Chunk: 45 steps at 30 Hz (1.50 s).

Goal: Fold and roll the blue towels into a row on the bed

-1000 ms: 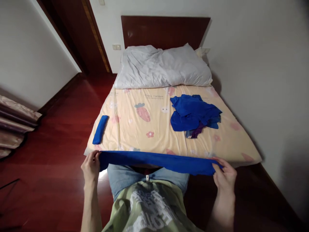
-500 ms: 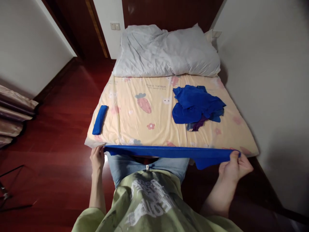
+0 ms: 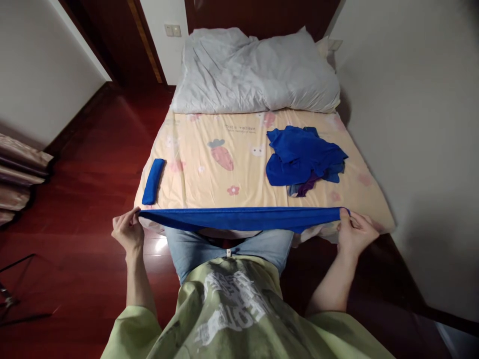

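Observation:
A long blue garment is stretched sideways in front of my waist, at the near edge of the bed. Its upper edge runs nearly straight; the kind of garment cannot be made out. My left hand pinches its left end, and my right hand grips the right end between thumb and fingers. Beyond my left hand lies a narrow folded blue bundle. A crumpled pile of blue clothes, with some purple and denim-like cloth beneath, rests on the right half of the bed.
The bed has a pale yellow printed sheet. A bulky white quilt lies along the headboard. A wall runs close by on the right. Curtains hang at the left, above dark thin legs of a stand.
Both hands have moved forward over the bed's edge with the blue garment. My left hand has shifted left and my right hand slightly left, and the cloth's hanging right corner has mostly drawn up.

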### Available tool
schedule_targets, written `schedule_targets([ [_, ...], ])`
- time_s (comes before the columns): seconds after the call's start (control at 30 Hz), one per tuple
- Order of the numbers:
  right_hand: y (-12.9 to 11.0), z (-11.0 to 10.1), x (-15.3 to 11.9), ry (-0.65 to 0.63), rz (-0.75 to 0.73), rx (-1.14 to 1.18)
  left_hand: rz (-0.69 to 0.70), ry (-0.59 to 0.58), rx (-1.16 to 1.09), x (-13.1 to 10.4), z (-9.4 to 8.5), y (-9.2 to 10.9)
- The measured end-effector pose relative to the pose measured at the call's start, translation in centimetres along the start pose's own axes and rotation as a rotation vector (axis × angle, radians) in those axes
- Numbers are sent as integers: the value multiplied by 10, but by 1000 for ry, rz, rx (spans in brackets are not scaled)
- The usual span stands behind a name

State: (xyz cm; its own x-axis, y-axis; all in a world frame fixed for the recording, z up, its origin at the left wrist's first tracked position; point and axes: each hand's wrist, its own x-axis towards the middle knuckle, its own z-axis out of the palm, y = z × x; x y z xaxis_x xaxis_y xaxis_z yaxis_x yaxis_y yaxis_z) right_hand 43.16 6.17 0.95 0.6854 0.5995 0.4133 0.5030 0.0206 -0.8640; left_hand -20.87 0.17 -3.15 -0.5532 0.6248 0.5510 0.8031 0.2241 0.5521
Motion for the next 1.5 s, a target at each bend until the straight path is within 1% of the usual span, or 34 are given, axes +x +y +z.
schedule_targets([
  [0.07,-2,5,0,-4,27,118,-57,31,-23,14,5,10],
  [0.17,-2,12,-1,7,76,255,-153,30,-192,33,14,29],
  [0.27,0,15,-1,-13,108,317,-234,62,-378,46,21,50],
  [0.37,1,14,-4,-29,122,323,-245,110,-457,52,21,63],
  [0.47,-2,8,-7,13,121,315,-210,171,-458,50,10,67],
  [0.6,-10,-3,-9,52,110,297,-133,302,-444,47,-14,66],
  [0.67,-12,-6,-7,48,99,268,-118,340,-400,49,-24,66],
  [0.73,-11,-5,-3,38,77,258,-109,343,-373,52,-29,66],
  [0.77,-10,-3,-1,35,66,263,-104,331,-367,55,-29,64],
  [0.83,-6,6,5,15,61,272,-102,278,-356,61,-22,59],
  [0.9,0,20,12,-22,90,249,-126,177,-348,69,-7,49],
  [0.97,7,40,20,-95,141,197,-176,26,-337,81,17,36],
  [1.03,19,67,29,-191,205,131,-253,-143,-318,95,48,24],
  [1.1,35,99,37,-299,276,76,-342,-304,-288,109,82,15],
  [1.2,65,151,47,-416,373,17,-426,-475,-258,125,134,11],
  [1.3,94,201,53,-464,444,-16,-475,-586,-229,133,181,13],
  [1.37,108,228,55,-481,496,-15,-528,-654,-205,137,209,13],
  [1.43,120,250,55,-492,567,12,-574,-686,-204,141,234,9],
  [1.5,132,267,55,-486,633,43,-592,-680,-216,146,256,1],
])
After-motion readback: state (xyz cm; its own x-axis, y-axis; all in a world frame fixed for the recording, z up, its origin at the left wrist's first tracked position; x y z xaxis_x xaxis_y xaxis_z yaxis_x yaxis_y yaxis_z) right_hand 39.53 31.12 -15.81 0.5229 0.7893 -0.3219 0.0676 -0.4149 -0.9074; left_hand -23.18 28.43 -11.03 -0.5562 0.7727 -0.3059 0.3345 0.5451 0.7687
